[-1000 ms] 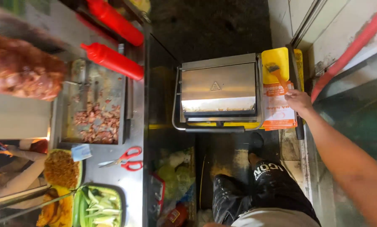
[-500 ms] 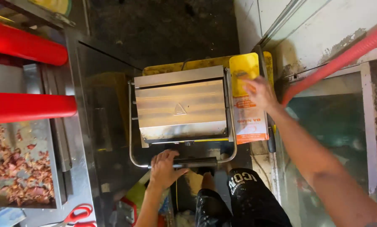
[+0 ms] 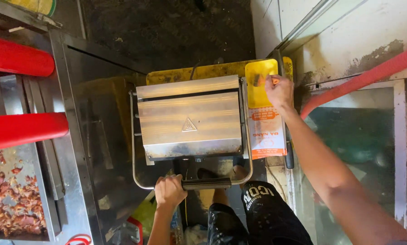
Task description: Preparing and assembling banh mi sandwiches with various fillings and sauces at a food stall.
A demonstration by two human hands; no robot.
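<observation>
A steel contact grill (image 3: 190,120) with a closed lid stands below me on a yellow stand. My left hand (image 3: 169,190) grips the black bar of its handle (image 3: 206,183) at the near side. My right hand (image 3: 279,92) reaches past the grill's right side and holds a small brush-like tool (image 3: 260,80) over a yellow container (image 3: 259,84). A stack of orange and white paper bags (image 3: 267,133) lies beside the grill, just under that wrist.
Two red squeeze bottles (image 3: 17,59) lie on the steel counter at the left, with a tray of chopped meat (image 3: 13,204) near them. Red-handled scissors (image 3: 78,239) peek in at the bottom. A red pipe (image 3: 362,79) crosses the wall and glass panel at the right.
My view has closed in on the grill. My left hand came up and took the handle bar. My right hand moved from the paper bags up to the yellow container.
</observation>
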